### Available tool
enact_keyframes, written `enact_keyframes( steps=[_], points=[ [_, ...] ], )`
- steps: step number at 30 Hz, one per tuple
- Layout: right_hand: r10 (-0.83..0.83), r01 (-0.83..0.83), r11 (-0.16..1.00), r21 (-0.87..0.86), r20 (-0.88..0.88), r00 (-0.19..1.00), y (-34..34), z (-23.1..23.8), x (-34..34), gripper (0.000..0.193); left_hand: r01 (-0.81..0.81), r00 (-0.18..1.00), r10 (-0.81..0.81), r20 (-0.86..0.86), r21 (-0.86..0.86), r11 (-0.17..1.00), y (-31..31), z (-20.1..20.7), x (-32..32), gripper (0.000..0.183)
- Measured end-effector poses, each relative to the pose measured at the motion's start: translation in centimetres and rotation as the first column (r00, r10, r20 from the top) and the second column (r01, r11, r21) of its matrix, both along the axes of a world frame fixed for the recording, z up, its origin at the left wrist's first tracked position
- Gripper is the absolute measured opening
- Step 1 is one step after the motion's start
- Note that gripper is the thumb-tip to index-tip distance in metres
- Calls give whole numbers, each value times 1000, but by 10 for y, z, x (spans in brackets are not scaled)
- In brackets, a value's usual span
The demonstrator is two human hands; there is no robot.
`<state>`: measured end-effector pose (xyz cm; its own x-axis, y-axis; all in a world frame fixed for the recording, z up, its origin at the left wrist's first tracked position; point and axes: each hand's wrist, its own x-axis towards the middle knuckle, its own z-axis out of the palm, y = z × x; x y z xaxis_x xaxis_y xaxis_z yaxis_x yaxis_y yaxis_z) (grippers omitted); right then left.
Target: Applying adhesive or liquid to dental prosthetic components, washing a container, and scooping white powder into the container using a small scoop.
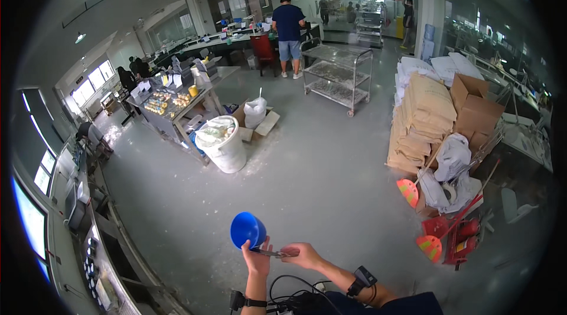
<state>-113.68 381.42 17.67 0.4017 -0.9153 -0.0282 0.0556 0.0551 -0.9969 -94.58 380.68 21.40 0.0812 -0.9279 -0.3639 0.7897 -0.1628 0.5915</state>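
Blue bowl (247, 230) clasped by left hand (257, 262); right hand (303, 255) pinches tool (273, 253); white bin (229, 158) holds plastic (214, 132).

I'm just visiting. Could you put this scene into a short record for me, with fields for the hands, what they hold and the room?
Left hand's grip: holds a blue bowl, tilted, inside visible
Right hand's grip: holds a slim metal tool reaching toward the left hand; exact kind unclear
Ahead, left: white bin, filled, beside a worktable
Ahead: shelved metal trolley; person standing near it
Right: stacked brown sacks, open cardboard box
Floor: grey
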Motion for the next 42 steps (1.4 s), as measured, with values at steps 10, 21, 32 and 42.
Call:
enact_keyframes(
  steps=[10, 21, 32, 42],
  points=[
    [-308, 307, 951, -24, -37, 951, -159, -5, -93, 33, 128, 991, -130, 23, 67, 990, -191, 0, -160, 58],
    [-687, 724, 687, 57, -273, 673, -370, -96, -352, 39, -48, 997, 35, -75, -183, 982, -483, 32, -121, 67],
    [-670, 662, 566, 491, -194, 717, -619, -70, -396, 41, -314, 947, 308, -90, -63, 947, -736, 16, -190, 67],
    [40, -28, 996, 80, -155, 987, -995, 42, -287, 29, -425, 905, 420, -62, -127, 896, -1006, 43, -311, 51]
  ],
)
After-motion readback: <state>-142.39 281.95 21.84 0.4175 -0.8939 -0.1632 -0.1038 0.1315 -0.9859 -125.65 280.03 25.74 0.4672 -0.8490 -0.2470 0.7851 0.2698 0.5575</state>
